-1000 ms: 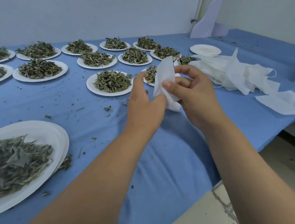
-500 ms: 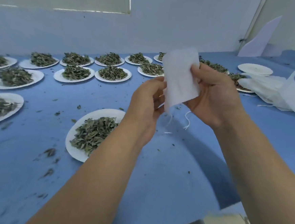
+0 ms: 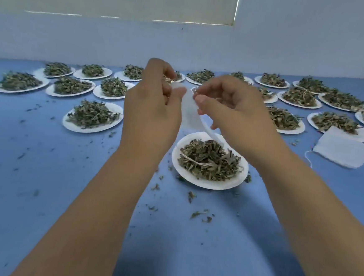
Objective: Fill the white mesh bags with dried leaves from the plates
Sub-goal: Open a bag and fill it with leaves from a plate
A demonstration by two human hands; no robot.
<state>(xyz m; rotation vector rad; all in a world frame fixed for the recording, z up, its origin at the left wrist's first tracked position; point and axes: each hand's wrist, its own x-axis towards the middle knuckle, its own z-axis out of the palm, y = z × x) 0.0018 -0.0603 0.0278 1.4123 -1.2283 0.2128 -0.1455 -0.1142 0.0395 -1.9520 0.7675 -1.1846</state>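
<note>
**Desk:** Where's the bag on your feed?

**Operator:** I have the white mesh bag (image 3: 189, 114) up in the air between both hands, above the blue cloth (image 3: 63, 194). It's over the far edge of the nearest plate (image 3: 207, 186).

**Desk:** Which way does it run?

**Operator:** Its long axis is on a slant. The upper end sits high by my left hand (image 3: 153, 105), and the lower end drops toward my right, down over the dried leaves (image 3: 209, 161) on that plate. I see it nearly edge-on, as a narrow strip, and I cannot tell which end is the mouth.

**Desk:** And the grip?

**Operator:** My left hand's fingers are curled, with the thumb pinching the upper edge. My right hand (image 3: 233, 111) pinches the bag's near edge between thumb and forefinger, and its other fingers are bent loosely behind.

**Desk:** Anything else nearby?

**Operator:** A spare bag (image 3: 341, 150) lies flat on the cloth to my right, with its drawstring (image 3: 308, 156) trailing off its left side. The other plates (image 3: 92, 117) of leaves sit in rows toward the wall, and crumbs are scattered over the cloth.
</note>
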